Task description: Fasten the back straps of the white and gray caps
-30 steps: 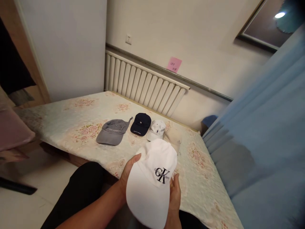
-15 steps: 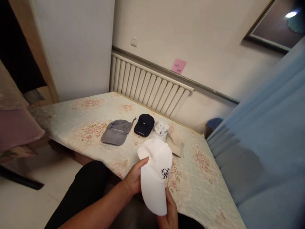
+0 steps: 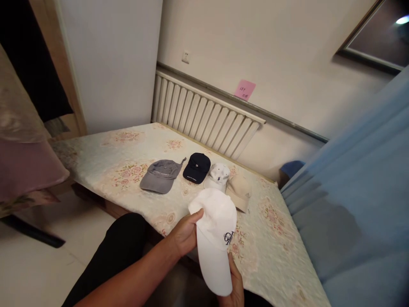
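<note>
A white baseball cap (image 3: 214, 238) with dark letters on its front is held up between my two hands, its brim pointing down toward me. My left hand (image 3: 186, 232) grips the cap's left side, thumb on top and the other fingers hidden underneath. At the brim's right edge, my right hand (image 3: 234, 281) holds the cap from below, most of its fingers out of sight. Beyond it lie a grey cap (image 3: 162, 175), a navy cap (image 3: 197, 167), a smaller-looking white cap (image 3: 219, 175) with a dark logo, and a beige cap (image 3: 239, 194), side by side.
The caps lie on a bed or table with a floral cover (image 3: 128, 147). A radiator (image 3: 204, 113) and a pink note (image 3: 245, 89) are at the wall behind. A blue curtain (image 3: 358, 183) hangs on the right; draped cloth (image 3: 30, 166) is at the left.
The view has shifted slightly, so the surroundings sit a little further right. Both hands keep their hold on the white cap, which appears slightly lower and turned a little.
</note>
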Action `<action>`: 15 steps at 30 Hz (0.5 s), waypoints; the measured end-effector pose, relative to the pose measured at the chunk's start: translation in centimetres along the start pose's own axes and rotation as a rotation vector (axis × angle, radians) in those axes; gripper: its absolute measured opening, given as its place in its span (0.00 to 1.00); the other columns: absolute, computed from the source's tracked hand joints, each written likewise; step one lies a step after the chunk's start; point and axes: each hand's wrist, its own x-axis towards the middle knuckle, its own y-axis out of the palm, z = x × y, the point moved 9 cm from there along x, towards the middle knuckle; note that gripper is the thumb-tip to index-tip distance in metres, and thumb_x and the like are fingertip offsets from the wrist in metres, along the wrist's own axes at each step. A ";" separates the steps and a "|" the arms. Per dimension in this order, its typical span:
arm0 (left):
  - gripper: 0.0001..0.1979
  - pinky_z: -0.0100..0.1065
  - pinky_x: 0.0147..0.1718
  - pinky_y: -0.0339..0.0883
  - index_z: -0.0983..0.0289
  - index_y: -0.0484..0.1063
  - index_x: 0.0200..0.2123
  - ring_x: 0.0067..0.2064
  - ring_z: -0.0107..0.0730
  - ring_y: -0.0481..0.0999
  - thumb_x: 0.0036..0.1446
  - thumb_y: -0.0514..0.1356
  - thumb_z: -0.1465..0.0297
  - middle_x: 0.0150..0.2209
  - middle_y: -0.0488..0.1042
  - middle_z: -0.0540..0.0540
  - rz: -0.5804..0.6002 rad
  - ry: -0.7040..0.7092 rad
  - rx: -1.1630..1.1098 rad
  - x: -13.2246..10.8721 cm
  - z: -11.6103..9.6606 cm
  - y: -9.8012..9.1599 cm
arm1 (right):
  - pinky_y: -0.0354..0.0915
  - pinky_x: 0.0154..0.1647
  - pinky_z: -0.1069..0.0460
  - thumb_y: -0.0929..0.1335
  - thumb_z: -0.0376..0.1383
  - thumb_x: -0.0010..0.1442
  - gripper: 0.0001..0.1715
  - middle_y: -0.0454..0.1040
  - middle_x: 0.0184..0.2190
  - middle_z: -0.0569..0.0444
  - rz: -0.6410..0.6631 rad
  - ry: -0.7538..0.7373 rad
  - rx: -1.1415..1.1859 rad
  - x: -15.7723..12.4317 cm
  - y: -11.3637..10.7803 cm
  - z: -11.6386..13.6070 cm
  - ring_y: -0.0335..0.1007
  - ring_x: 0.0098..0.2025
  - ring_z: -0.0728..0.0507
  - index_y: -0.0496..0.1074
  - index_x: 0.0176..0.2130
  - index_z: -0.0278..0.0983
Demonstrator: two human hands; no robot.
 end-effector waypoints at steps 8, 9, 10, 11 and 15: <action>0.23 0.45 0.53 0.60 0.77 0.66 0.53 0.45 0.49 0.76 0.58 0.57 0.67 0.42 0.76 0.70 -0.036 0.069 0.056 0.0 -0.2 -0.1 | 0.66 0.52 0.46 0.73 0.47 0.46 0.31 0.77 0.43 0.49 0.036 0.046 0.043 -0.5 0.7 -0.5 0.73 0.47 0.39 0.74 0.47 0.36; 0.23 0.45 0.52 0.61 0.77 0.66 0.53 0.45 0.49 0.76 0.58 0.58 0.67 0.42 0.76 0.70 -0.034 0.074 0.062 0.0 -0.2 0.0 | 0.66 0.52 0.47 0.73 0.46 0.47 0.31 0.77 0.44 0.49 0.035 0.038 0.050 -0.6 0.7 -0.3 0.73 0.48 0.39 0.73 0.48 0.36; 0.23 0.45 0.52 0.61 0.76 0.66 0.53 0.45 0.49 0.76 0.58 0.58 0.67 0.42 0.76 0.69 -0.038 0.076 0.064 0.0 -0.2 0.0 | 0.66 0.51 0.47 0.73 0.46 0.47 0.30 0.77 0.45 0.49 0.035 0.041 0.060 -0.7 0.8 -0.3 0.72 0.48 0.40 0.73 0.48 0.36; 0.23 0.45 0.52 0.61 0.75 0.66 0.53 0.45 0.49 0.76 0.58 0.58 0.67 0.42 0.76 0.69 -0.047 0.076 0.065 0.0 -0.2 -0.1 | 0.67 0.51 0.47 0.73 0.46 0.48 0.30 0.77 0.45 0.49 0.035 0.052 0.071 -0.7 0.8 -0.4 0.72 0.48 0.40 0.73 0.48 0.36; 0.24 0.46 0.52 0.62 0.74 0.66 0.53 0.44 0.49 0.76 0.57 0.58 0.65 0.42 0.77 0.68 -0.078 0.068 0.065 0.0 0.1 -0.1 | 0.66 0.52 0.46 0.70 0.46 0.52 0.27 0.78 0.43 0.51 0.042 0.121 0.118 -0.4 0.7 -1.3 0.73 0.47 0.41 0.73 0.48 0.36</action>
